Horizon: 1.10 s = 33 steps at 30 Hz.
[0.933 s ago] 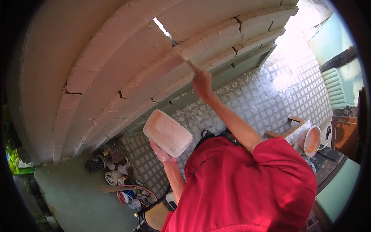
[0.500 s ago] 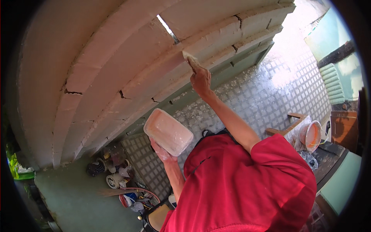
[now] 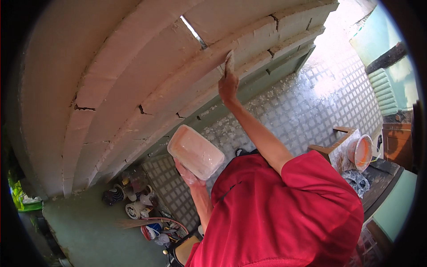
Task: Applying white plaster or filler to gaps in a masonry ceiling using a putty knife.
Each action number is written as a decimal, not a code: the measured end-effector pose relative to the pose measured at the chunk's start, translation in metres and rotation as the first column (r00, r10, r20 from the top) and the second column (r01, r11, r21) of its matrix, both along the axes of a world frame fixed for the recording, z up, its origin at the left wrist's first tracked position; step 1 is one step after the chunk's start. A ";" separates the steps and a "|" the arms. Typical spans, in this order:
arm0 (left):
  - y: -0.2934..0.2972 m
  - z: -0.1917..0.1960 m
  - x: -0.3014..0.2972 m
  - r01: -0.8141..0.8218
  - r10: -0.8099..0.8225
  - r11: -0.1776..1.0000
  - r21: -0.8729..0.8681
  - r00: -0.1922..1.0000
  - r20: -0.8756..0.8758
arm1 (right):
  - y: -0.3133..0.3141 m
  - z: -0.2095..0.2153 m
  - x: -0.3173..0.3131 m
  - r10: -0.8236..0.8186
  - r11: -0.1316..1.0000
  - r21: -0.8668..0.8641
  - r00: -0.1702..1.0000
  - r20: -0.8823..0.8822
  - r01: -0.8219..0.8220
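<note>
My left hand (image 3: 190, 175) grips a rectangular whitish plastic tub (image 3: 195, 149) from its lower side. The tub is tilted, and pale smears coat its inside. My right hand (image 3: 228, 87) is closed around a putty knife (image 3: 229, 64) caked with pale material, its tip pointing up against or close to the wall. In front of me stands a pale wall (image 3: 178, 66) with stepped horizontal ledges, several dark cracks and a bright narrow slot. The putty knife is at one of the middle ledges, right of the slot. Whether its blade touches the surface I cannot tell.
Beneath lies a patterned tiled floor (image 3: 284, 115) with pale spatters. On the right an orange-lined bucket (image 3: 361, 151) stands beside a small wooden stool (image 3: 331, 149) and a plastic bag (image 3: 357, 181). Cans and jars (image 3: 135, 208) crowd the lower left, near a broom (image 3: 133, 223).
My right hand has turned the putty knife more upright, and its tip has moved right and up along the ledge. The tub in my left hand has barely shifted.
</note>
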State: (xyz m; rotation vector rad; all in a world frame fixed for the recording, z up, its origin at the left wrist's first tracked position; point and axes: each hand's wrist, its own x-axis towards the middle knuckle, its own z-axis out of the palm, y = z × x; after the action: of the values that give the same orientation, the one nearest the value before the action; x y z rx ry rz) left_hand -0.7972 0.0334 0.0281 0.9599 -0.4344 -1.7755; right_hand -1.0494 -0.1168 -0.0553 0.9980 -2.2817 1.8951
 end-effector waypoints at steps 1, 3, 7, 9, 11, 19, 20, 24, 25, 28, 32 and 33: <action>0.000 0.000 0.001 0.007 -0.007 1.000 0.002 1.000 0.000 | 0.000 -0.005 0.005 -0.038 0.990 -0.142 0.996 -0.083 0.026; -0.001 -0.002 0.005 0.008 -0.008 1.000 0.012 1.000 0.008 | 0.010 -0.015 0.014 0.061 0.989 -0.132 0.998 -0.032 -0.065; -0.006 -0.002 0.007 0.013 -0.014 1.000 0.020 1.000 0.017 | 0.044 -0.015 0.004 0.173 0.982 -0.056 0.979 -0.111 -0.179; -0.007 -0.003 0.005 0.033 -0.032 0.999 0.012 0.999 -0.043 | 0.056 -0.006 -0.027 0.098 0.994 -0.049 0.994 0.053 -0.096; -0.003 -0.001 0.006 0.006 -0.005 1.000 0.019 1.000 -0.019 | 0.048 0.007 -0.061 0.002 0.999 -0.054 0.997 0.077 0.003; -0.001 0.001 0.002 0.014 -0.014 1.000 0.018 1.000 0.000 | 0.032 -0.001 -0.008 0.097 0.994 0.057 0.995 -0.004 -0.097; -0.003 0.000 -0.004 0.034 -0.034 0.999 0.022 0.999 0.004 | 0.035 -0.010 -0.004 0.120 0.992 -0.020 0.990 -0.069 -0.121; -0.005 0.002 -0.008 0.015 -0.015 0.999 0.028 1.000 -0.013 | 0.046 0.003 -0.001 0.248 0.961 -0.111 0.967 -0.055 -0.253; -0.005 0.004 -0.008 0.019 -0.019 0.999 0.026 1.000 -0.018 | 0.054 0.007 -0.011 0.279 0.960 -0.032 0.960 -0.002 -0.279; -0.008 0.011 -0.014 0.067 -0.067 0.997 -0.028 0.998 -0.006 | 0.065 0.004 -0.064 0.109 0.986 0.123 0.994 -0.002 -0.108; 0.001 0.002 -0.011 0.024 -0.025 0.999 0.024 1.000 0.018 | 0.060 0.025 -0.162 -0.271 0.961 0.029 0.959 -0.086 0.274; 0.002 -0.002 -0.012 0.022 -0.022 0.999 0.038 1.000 0.006 | 0.056 0.021 -0.178 -0.279 0.959 0.028 0.956 -0.093 0.283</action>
State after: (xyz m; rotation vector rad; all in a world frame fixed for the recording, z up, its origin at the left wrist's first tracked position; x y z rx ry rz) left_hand -0.8092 0.0350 0.0263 0.9911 -0.4179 -1.8067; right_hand -1.2274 -0.0609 -0.0343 0.6975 -2.2778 1.6637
